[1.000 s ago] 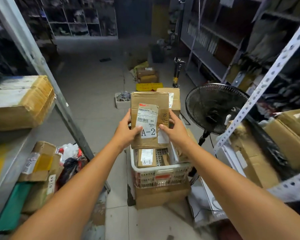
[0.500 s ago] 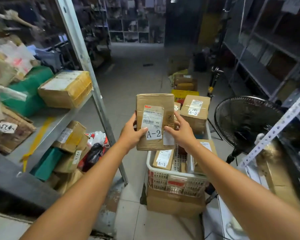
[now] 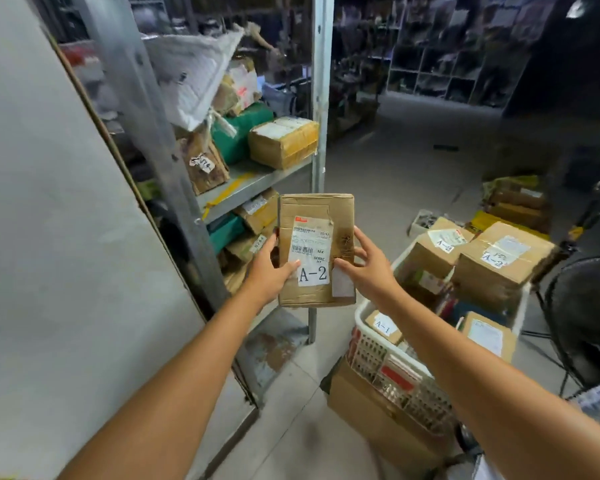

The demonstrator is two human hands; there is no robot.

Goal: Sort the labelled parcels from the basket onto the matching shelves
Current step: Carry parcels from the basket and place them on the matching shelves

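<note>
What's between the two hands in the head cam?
In the head view, one flat cardboard parcel labelled A-2. The left hand and right hand hold it by its side edges, thumbs on the front. Nothing else lies between them.

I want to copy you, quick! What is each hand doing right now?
Left hand: holding the A-2 parcel by its left edge.
Right hand: holding the same parcel by its right edge.

Bare forearms reach from the frame's lower corners to the bare left hand (image 3: 269, 271) and right hand (image 3: 368, 268).
</note>
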